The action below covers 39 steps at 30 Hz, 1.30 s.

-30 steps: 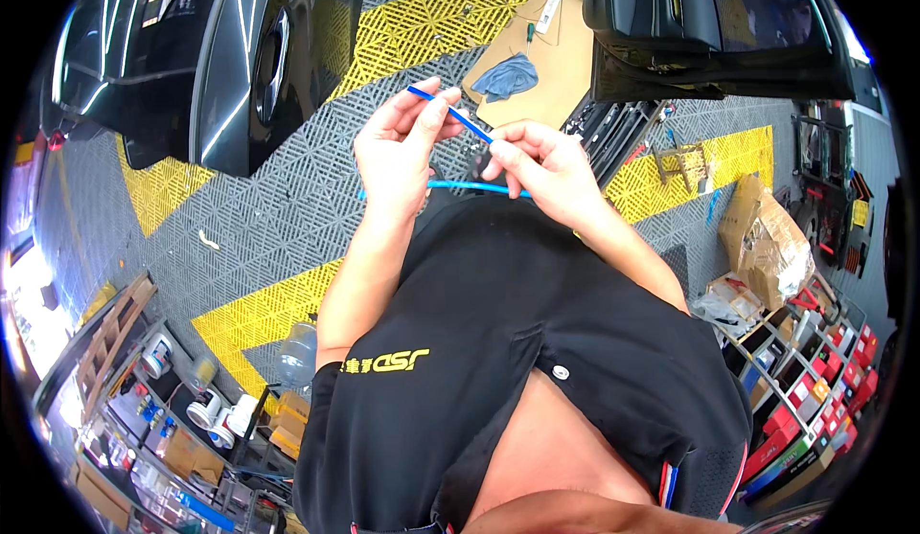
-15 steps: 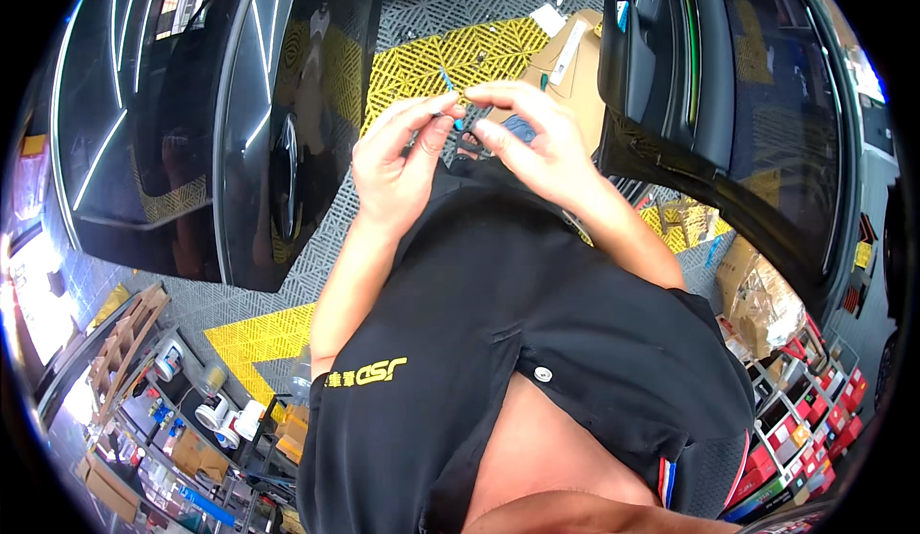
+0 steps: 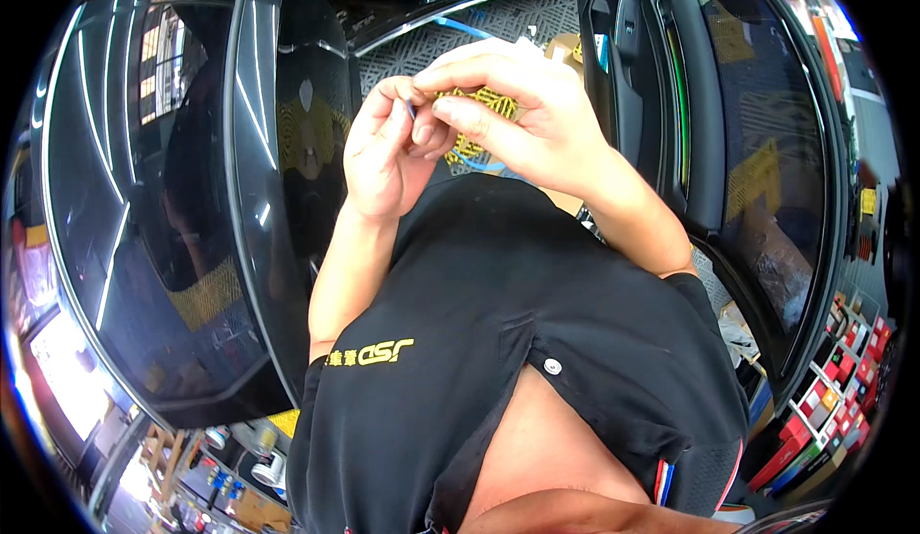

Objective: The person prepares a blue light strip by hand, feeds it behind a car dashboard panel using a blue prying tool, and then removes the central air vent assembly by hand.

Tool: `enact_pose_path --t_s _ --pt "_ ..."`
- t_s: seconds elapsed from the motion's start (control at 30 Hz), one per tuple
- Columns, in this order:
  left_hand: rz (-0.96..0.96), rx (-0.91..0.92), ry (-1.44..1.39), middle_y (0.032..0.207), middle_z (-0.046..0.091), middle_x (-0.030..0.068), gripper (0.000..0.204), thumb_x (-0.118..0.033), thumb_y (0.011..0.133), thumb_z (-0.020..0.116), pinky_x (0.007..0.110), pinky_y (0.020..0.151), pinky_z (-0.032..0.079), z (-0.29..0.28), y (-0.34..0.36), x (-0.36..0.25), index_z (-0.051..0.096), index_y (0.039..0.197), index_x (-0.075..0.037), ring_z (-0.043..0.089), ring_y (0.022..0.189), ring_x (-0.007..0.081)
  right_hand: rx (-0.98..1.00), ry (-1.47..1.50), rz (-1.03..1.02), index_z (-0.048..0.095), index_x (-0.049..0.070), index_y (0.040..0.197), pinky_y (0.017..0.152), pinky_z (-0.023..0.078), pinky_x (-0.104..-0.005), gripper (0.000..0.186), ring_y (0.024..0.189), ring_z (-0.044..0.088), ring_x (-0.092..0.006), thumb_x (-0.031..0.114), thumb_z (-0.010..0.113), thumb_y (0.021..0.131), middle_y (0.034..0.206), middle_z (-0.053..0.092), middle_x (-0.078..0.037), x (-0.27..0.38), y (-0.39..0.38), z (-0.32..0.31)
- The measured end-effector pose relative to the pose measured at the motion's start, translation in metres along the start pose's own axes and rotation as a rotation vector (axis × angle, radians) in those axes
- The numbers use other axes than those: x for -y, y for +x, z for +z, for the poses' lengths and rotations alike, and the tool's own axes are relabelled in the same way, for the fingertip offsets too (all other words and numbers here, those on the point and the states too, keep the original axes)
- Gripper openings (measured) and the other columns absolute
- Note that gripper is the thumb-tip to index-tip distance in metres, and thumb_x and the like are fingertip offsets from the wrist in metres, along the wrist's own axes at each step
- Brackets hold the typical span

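My left hand [image 3: 386, 156] is closed, with thumb and fingers pinching a small dark-blue piece [image 3: 412, 110]; most of it is hidden by the fingertips. From the right comes my right hand [image 3: 541, 117], its forefinger reaching to my left fingertips. Its thumb stays apart from that forefinger, and nothing shows between them. Behind the right hand, a thin light-blue strip [image 3: 464, 27] appears above it, and a curved blue length [image 3: 479, 163] shows below; whether they join is hidden.
A black car's glossy door [image 3: 144, 199] stands to my left, and an open door with its trim panel [image 3: 661, 93] to my right. The car's sill edges the far side. Grey and yellow floor tiles [image 3: 494, 103] lie beneath my hands. Shelves with red boxes [image 3: 815, 409] are at lower right.
My view has shifted closer to the car, so its sill now shows at the top. My hands have moved slightly left, and the right thumb has parted from its forefinger.
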<state>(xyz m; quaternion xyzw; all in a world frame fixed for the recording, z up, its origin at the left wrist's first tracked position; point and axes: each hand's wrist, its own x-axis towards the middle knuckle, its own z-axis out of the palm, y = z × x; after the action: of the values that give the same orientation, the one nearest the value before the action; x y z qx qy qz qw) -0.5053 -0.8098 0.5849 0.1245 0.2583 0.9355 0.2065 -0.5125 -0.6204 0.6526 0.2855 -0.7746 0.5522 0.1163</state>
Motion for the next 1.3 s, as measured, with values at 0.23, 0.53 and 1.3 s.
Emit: enact_pose_path --t_s 0.23,0.53,1.3 --pt "-0.209 0.069 -0.127 0.079 0.041 -0.0061 0.036 -0.039 0.109 0.055 0.023 0.054 0.029 -0.042 0.132 -0.077 0.054 0.117 -0.003 0.032 0.057 0.0043 -0.066 -0.053 0.187 0.076 0.003 0.114 0.079 0.057 -0.028 0.024 0.085 0.069 -0.0143 0.002 0.075 0.09 0.108 0.072 -0.009 -0.049 0.132 0.004" --pt "-0.302 0.088 -0.051 0.079 0.041 -0.0058 0.046 -0.04 0.11 0.054 0.023 0.055 0.028 -0.071 0.262 -0.1 0.053 0.128 0.002 0.032 0.058 0.0042 -0.184 -0.032 0.267 0.076 0.003 0.102 0.074 0.055 -0.0282 0.017 0.079 0.066 -0.014 0.011 0.078 0.088 0.097 0.068 -0.006 -0.116 0.222 -0.038" --pt "-0.11 0.056 0.072 0.081 0.047 -0.0028 0.022 -0.029 0.109 0.059 0.025 0.06 0.032 -0.036 0.49 -0.023 0.059 0.115 -0.007 0.036 0.065 0.0072 -0.116 0.245 0.182 0.076 -0.002 0.104 0.082 0.054 -0.0289 0.014 0.095 0.067 -0.0164 -0.001 0.076 0.09 0.105 0.068 -0.008 -0.269 0.315 -0.235"
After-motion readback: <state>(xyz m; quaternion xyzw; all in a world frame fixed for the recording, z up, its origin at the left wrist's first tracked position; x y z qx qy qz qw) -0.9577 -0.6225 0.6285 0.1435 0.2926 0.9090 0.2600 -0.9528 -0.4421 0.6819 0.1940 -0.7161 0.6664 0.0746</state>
